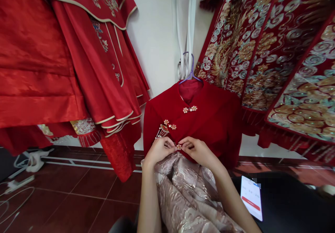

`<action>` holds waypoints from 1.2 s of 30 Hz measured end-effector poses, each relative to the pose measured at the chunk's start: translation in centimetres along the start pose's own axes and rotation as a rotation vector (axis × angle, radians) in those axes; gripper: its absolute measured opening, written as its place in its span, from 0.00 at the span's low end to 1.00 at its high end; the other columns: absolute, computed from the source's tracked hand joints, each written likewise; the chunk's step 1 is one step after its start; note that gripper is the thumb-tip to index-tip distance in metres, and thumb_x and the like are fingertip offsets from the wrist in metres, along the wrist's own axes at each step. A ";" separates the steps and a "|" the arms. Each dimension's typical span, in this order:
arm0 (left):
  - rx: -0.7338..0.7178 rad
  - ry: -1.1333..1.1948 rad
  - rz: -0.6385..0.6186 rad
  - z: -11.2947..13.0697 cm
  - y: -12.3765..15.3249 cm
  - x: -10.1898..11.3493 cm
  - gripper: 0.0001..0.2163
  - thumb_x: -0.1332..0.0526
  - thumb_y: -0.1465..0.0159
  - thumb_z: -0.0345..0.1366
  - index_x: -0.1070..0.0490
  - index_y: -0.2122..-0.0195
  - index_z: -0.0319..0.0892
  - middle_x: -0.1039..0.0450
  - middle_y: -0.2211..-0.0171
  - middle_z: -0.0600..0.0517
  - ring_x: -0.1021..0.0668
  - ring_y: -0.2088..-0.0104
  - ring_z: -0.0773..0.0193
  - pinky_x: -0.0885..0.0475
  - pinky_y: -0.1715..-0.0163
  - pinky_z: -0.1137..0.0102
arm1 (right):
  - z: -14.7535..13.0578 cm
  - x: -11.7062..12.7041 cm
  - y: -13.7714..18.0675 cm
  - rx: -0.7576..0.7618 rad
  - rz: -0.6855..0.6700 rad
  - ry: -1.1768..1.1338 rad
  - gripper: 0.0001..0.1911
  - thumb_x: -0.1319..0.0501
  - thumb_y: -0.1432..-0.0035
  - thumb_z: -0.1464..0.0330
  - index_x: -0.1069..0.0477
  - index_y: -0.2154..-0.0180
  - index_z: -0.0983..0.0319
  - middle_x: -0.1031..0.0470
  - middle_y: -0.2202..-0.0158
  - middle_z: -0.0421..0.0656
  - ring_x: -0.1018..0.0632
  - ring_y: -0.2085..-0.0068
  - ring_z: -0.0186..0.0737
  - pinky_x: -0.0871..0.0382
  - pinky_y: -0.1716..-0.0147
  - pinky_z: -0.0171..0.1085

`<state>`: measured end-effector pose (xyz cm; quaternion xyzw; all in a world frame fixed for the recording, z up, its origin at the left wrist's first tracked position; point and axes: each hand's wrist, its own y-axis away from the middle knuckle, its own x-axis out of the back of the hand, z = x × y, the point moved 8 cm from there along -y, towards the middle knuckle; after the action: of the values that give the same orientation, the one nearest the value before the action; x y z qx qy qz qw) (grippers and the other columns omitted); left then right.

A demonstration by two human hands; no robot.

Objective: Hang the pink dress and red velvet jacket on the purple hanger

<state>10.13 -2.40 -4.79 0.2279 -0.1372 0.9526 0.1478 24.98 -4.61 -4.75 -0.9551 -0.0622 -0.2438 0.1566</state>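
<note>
A dark red velvet jacket (209,118) hangs on a purple hanger (192,73) in front of me. It has pearl knot buttons: one at the collar (190,109), one lower left with a tassel ornament (167,126), and a third (179,146) between my fingertips. My left hand (159,150) and my right hand (198,150) meet at that third button, both pinching it and the fabric edges. A pale pink brocade skirt (183,194) lies between my forearms below.
Red satin robes (78,62) hang at the left. Heavily embroidered red and gold garments (274,51) hang at the right. A phone with a lit screen (251,197) rests on a black surface at the lower right. White cables (23,177) lie on the red tiled floor.
</note>
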 end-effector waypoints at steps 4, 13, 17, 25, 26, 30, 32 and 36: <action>-0.027 0.069 -0.033 0.2 0.1 -0.1 0.12 0.33 0.48 0.41 0.27 0.68 0.38 0.24 0.71 0.49 0.22 0.69 0.64 0.28 0.67 0.71 | -0.1 -0.4 -0.1 0.014 0.004 0.007 0.12 0.37 0.49 0.67 0.27 0.61 0.61 0.23 0.70 0.41 0.22 0.67 0.35 0.28 0.65 0.33; -0.022 0.746 0.322 -0.5 -1.6 1.9 0.17 0.36 0.44 0.42 0.27 0.56 0.37 0.24 0.57 0.44 0.22 0.57 0.60 0.28 0.53 0.62 | -1.7 0.1 0.7 -0.048 -0.153 -0.245 0.12 0.35 0.50 0.63 0.25 0.63 0.61 0.21 0.67 0.42 0.22 0.64 0.37 0.28 0.59 0.37; 0.045 0.989 0.337 -0.7 -2.7 0.5 0.14 0.34 0.45 0.39 0.24 0.60 0.37 0.25 0.53 0.43 0.23 0.54 0.61 0.31 0.49 0.64 | -3.3 1.7 2.0 -0.020 -0.240 -0.355 0.15 0.34 0.50 0.60 0.25 0.61 0.61 0.21 0.64 0.42 0.22 0.62 0.36 0.29 0.57 0.37; 0.117 1.041 0.403 -1.3 -3.2 -0.1 0.12 0.35 0.43 0.38 0.23 0.61 0.38 0.23 0.55 0.43 0.21 0.58 0.66 0.29 0.54 0.70 | -3.2 1.9 2.1 -0.026 -0.243 -0.365 0.14 0.34 0.50 0.61 0.25 0.62 0.60 0.22 0.65 0.41 0.23 0.62 0.35 0.30 0.56 0.36; 0.124 1.029 0.413 -1.4 -3.2 0.0 0.12 0.34 0.44 0.38 0.23 0.61 0.37 0.23 0.55 0.43 0.21 0.58 0.65 0.28 0.54 0.70 | -3.2 1.9 2.1 -0.026 -0.241 -0.356 0.14 0.34 0.50 0.61 0.25 0.62 0.60 0.22 0.65 0.41 0.23 0.62 0.35 0.29 0.56 0.37; 0.101 0.972 0.491 -1.5 -3.4 0.3 0.14 0.33 0.47 0.39 0.23 0.62 0.36 0.23 0.56 0.42 0.21 0.59 0.64 0.28 0.57 0.70 | -3.1 2.1 2.1 -0.026 -0.238 -0.374 0.13 0.35 0.48 0.61 0.26 0.61 0.60 0.22 0.63 0.41 0.22 0.61 0.36 0.30 0.55 0.37; 0.093 0.926 0.531 -1.5 -3.5 0.5 0.15 0.32 0.48 0.39 0.23 0.62 0.35 0.23 0.57 0.42 0.21 0.61 0.64 0.27 0.59 0.70 | -3.1 2.3 2.1 -0.021 -0.232 -0.396 0.12 0.35 0.48 0.63 0.26 0.61 0.60 0.21 0.63 0.41 0.22 0.61 0.35 0.30 0.55 0.37; 0.110 0.890 0.581 -1.5 -3.5 0.7 0.16 0.31 0.51 0.40 0.23 0.63 0.35 0.22 0.59 0.43 0.21 0.63 0.65 0.27 0.62 0.71 | -3.0 2.4 2.2 -0.014 -0.228 -0.415 0.11 0.35 0.48 0.64 0.26 0.61 0.59 0.21 0.63 0.41 0.22 0.61 0.36 0.30 0.54 0.38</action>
<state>10.16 1.50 -5.05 -0.2379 -0.0686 0.9647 -0.0901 26.20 -7.54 -1.69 -0.9726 -0.1989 -0.0588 0.1052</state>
